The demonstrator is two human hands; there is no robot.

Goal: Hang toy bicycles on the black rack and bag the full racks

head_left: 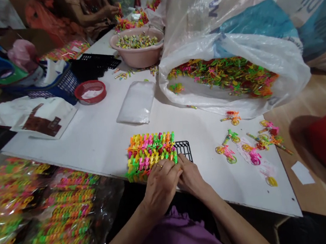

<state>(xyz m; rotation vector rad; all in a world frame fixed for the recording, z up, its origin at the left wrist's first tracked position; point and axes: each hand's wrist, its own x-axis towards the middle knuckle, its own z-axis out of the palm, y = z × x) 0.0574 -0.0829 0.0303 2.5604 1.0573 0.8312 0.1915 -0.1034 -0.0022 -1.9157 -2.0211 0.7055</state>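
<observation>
Rows of small bright plastic toys (151, 151) stand packed on a black plastic grid (184, 148), whose bare right end shows at the table's front edge. My left hand (162, 177) lies over the front right part of the rows, its fingers bent and pressed together. Against its fingertips, at the grid's near right corner, is my right hand (189, 174), also with bent fingers. What the fingers hold between them is hidden. Loose toys (226, 150) lie on the table to the right.
Behind the grid lies a stack of clear bags (136, 101). A large white sack (237, 101) of toys opens toward me. Farther back are a pink basin (140, 55), a red basket (90, 92) and a person's hands (110, 11). Packed toys (61, 213) lie at the lower left.
</observation>
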